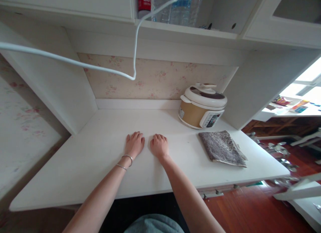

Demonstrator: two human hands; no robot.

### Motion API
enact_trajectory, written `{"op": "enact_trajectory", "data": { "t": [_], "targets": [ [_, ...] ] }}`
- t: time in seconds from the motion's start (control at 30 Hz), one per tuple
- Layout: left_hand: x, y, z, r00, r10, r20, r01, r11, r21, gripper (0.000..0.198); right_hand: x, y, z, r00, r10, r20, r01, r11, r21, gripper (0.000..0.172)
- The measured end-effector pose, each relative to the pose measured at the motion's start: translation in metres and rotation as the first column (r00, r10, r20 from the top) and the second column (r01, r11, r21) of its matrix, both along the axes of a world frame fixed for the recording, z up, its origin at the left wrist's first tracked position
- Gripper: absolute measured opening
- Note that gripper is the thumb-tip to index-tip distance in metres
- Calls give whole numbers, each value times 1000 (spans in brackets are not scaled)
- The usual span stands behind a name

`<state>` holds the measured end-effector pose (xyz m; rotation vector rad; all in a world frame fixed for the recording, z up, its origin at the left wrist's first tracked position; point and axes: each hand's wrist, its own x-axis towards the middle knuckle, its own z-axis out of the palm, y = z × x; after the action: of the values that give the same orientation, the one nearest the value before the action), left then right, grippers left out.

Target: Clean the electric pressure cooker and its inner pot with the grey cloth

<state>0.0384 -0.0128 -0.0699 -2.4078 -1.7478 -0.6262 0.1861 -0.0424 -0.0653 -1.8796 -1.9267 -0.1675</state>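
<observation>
My left hand (pixel 134 146) rests on the white tabletop (pixel 100 152), its fingers curled in loosely and the thumb toward the right. Two silver bangles (pixel 127 160) circle that wrist. Just to its right, with a small gap between, my right hand (pixel 159 146) lies on the same surface in a loose fist. Neither hand shows anything held; the palms are turned down and hidden. Nearest to the right hand is a folded grey-brown patterned cloth (pixel 222 147). Behind the cloth stands a white and gold electric pressure cooker (pixel 202 106) with its lid on.
A white cable (pixel 105 70) hangs across the upper view. Overhead, a cabinet shelf (pixel 215 31) holds plastic bottles (pixel 180 10) and a red package (pixel 144 2). Side panels flank the table. At right, several metal-legged items (pixel 278 149) stand on the reddish floor (pixel 233 209).
</observation>
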Motion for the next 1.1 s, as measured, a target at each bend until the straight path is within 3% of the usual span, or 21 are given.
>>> {"op": "enact_trajectory", "data": {
  "t": [1.1],
  "targets": [
    [1, -2, 3, 1000, 15, 4, -15, 999, -42, 32, 1, -1, 4, 1000, -27, -12, 26, 999, -37, 17]
  ]
}}
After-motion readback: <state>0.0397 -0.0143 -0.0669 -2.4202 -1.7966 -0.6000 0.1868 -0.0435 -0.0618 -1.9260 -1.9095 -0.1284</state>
